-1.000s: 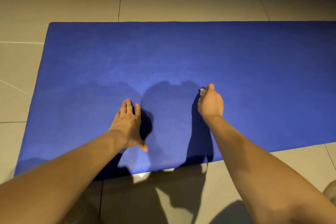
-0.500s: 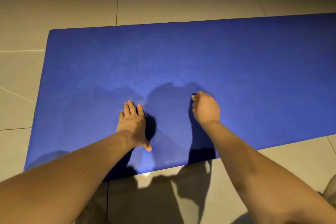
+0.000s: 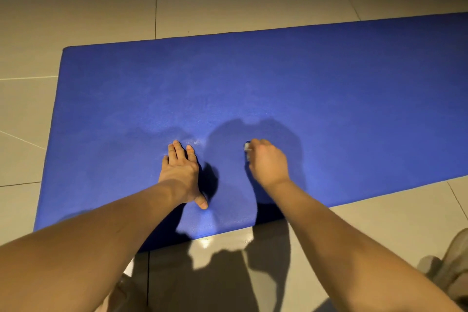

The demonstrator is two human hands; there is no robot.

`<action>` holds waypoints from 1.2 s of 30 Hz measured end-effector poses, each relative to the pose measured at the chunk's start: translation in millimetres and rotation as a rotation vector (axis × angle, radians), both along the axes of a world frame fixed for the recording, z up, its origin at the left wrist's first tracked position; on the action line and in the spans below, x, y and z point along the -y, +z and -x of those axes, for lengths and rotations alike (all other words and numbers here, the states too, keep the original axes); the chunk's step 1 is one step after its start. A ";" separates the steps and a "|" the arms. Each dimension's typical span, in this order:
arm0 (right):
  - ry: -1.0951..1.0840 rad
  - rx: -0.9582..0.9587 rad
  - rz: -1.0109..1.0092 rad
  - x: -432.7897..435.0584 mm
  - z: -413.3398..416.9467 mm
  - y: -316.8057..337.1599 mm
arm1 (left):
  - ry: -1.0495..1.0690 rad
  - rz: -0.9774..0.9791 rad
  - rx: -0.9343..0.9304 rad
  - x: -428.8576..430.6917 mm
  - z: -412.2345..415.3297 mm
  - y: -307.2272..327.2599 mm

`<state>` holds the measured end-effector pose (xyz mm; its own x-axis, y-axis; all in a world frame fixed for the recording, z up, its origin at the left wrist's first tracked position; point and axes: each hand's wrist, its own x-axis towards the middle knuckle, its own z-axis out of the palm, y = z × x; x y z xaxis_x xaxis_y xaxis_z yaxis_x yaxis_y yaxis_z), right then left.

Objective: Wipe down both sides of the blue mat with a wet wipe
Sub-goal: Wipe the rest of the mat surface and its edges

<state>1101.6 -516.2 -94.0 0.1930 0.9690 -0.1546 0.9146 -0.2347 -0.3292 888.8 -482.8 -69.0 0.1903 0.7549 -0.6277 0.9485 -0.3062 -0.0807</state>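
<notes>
The blue mat point(image 3: 329, 88) lies flat on the tiled floor, its left end in view and its right end cut off by the frame. My left hand point(image 3: 181, 172) rests palm down on the mat near its front edge, fingers spread. To its right, my right hand point(image 3: 268, 162) is closed on a small white wet wipe point(image 3: 247, 151), pressed against the mat; only a bit of the wipe shows past the fingers. A darker damp patch spreads on the mat around and left of my hands.
Beige floor tiles point(image 3: 228, 7) surround the mat on the far, left and near sides. A wall base runs along the top of the view. My shadow falls on the mat and the floor in front. A knee in light fabric point(image 3: 453, 268) shows at the lower right.
My right hand with the wipe has slid left and toward me on the mat. My left hand stays planted. The view has tilted, so the mat sits lower in the frame.
</notes>
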 end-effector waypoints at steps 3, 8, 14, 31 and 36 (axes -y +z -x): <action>-0.204 0.085 0.004 12.1 -54.0 0.8 | 0.001 -0.004 -0.003 0.1 0.9 -1.1; -0.328 0.062 -0.007 10.3 -40.3 -6.3 | 0.002 0.007 -0.046 -0.5 -4.9 0.1; 0.008 -0.088 -0.083 22.8 59.4 -12.3 | 0.025 0.034 -0.076 -0.5 -9.3 4.4; -0.158 -0.077 -0.071 47.5 54.5 -13.0 | 0.044 0.002 0.045 0.4 2.4 -6.9; 0.010 0.010 -0.070 50.9 35.8 -7.9 | 0.039 0.007 0.040 -1.4 2.6 -8.6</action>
<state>1065.8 -567.1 -101.8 0.1844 0.9792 -0.0847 0.9201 -0.2023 -0.3355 886.2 -481.4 -77.6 0.1855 0.7581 -0.6252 0.9623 -0.2689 -0.0406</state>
